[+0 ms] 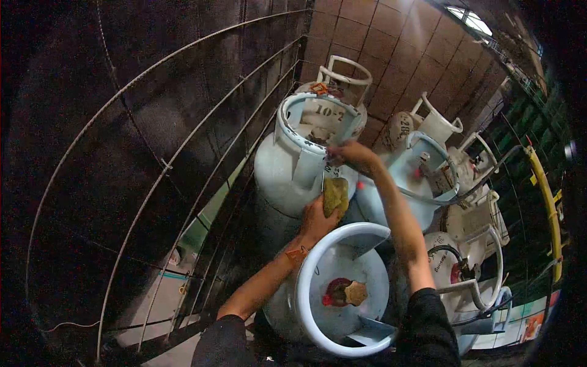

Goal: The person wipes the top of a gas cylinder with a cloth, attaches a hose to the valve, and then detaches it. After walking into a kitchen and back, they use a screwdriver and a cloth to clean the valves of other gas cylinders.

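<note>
My left hand (319, 220) is wrapped round a yellow-green cloth or sponge (335, 197), in front of a pale blue-white gas cylinder (275, 177). A thin rod-like piece stands up beside it. My right hand (350, 154) is at the chipped collar (301, 142) of that cylinder, fingers closed; what they hold, if anything, is too small to make out. Below my forearms stands a nearer cylinder with a round light blue collar (309, 318) and a brown-and-red valve (353, 293) inside it.
More gas cylinders stand behind and right, one marked "10-2" (351, 92). A black hose (449, 248) runs to a valve at the right. Metal cage bars (131, 241) curve along the left. A yellow pole (544, 183) is at the far right.
</note>
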`<control>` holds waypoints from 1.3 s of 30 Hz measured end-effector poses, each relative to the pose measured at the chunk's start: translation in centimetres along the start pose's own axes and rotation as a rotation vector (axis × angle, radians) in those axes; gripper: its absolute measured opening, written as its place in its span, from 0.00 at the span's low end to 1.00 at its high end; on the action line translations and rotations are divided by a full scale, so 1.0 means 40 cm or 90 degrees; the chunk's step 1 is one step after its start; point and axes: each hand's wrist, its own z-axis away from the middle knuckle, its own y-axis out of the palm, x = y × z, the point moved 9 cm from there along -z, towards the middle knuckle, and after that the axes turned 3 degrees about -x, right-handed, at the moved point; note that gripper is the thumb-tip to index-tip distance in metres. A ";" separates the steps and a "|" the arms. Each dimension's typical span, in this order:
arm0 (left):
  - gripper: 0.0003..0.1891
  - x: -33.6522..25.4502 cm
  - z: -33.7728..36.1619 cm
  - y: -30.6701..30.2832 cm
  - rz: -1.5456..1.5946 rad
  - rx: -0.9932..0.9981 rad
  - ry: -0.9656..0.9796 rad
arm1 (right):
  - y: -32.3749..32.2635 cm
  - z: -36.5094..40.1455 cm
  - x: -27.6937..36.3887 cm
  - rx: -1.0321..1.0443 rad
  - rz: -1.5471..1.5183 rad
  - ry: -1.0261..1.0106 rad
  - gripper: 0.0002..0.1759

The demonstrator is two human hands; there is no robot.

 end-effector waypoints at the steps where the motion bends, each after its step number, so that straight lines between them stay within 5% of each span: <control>1: 0.19 -0.012 0.003 -0.004 -0.003 0.003 0.002 | -0.008 -0.006 0.018 -0.026 0.166 0.015 0.23; 2: 0.19 -0.030 0.005 -0.014 0.010 -0.011 0.009 | -0.017 -0.005 0.036 -0.053 0.335 0.030 0.21; 6: 0.18 0.005 -0.001 0.005 -0.003 -0.019 0.035 | 0.113 0.105 0.124 -0.456 0.849 -0.400 0.14; 9: 0.20 -0.013 0.003 -0.003 -0.025 -0.015 0.012 | 0.081 0.119 0.121 -0.477 0.774 -0.374 0.16; 10: 0.20 -0.016 0.012 -0.007 -0.056 -0.028 0.020 | 0.042 0.079 0.114 -0.476 0.772 -0.384 0.16; 12: 0.20 -0.037 0.018 -0.015 -0.102 -0.064 0.040 | -0.036 -0.074 -0.045 -0.172 0.558 -0.163 0.18; 13: 0.19 -0.021 0.013 -0.007 -0.075 -0.058 0.040 | 0.029 0.046 0.073 -0.073 0.206 -0.025 0.19; 16: 0.19 -0.033 0.003 -0.020 -0.008 0.001 0.028 | -0.007 -0.007 0.032 -0.019 0.226 -0.004 0.19; 17: 0.19 -0.032 0.003 -0.021 0.011 -0.020 0.048 | 0.012 0.029 0.102 -0.097 0.454 -0.048 0.17; 18: 0.18 -0.029 0.000 -0.015 0.035 -0.042 0.066 | -0.023 -0.043 0.044 -0.281 0.722 -0.231 0.16; 20: 0.18 -0.023 0.006 -0.001 0.004 -0.011 0.021 | 0.100 0.043 0.089 -0.568 0.969 -0.444 0.17; 24: 0.18 -0.005 -0.003 -0.003 -0.008 -0.026 0.052 | 0.044 0.081 0.145 -0.440 0.802 -0.439 0.21; 27: 0.18 -0.023 0.000 -0.011 0.010 -0.037 0.055 | 0.010 0.007 0.032 -0.032 0.255 0.002 0.23; 28: 0.18 -0.022 0.001 -0.013 0.000 -0.043 0.056 | 0.010 0.004 0.017 -0.035 0.251 0.004 0.23; 30: 0.18 -0.022 -0.002 -0.017 -0.008 -0.045 0.058 | -0.005 -0.001 0.052 -0.201 0.622 -0.129 0.19; 32: 0.18 -0.010 0.000 -0.004 -0.004 -0.023 0.039 | 0.066 0.078 0.106 -0.329 0.687 -0.205 0.17; 34: 0.20 -0.034 -0.002 -0.009 0.025 -0.007 0.041 | 0.129 0.129 0.118 -0.466 0.977 -0.404 0.15; 38: 0.25 -0.083 -0.003 -0.047 -0.077 -0.050 0.100 | 0.052 0.197 0.159 -0.285 0.605 -0.301 0.18; 39: 0.26 -0.107 0.002 -0.046 -0.048 -0.019 0.089 | 0.065 0.241 0.186 -0.136 0.329 -0.178 0.21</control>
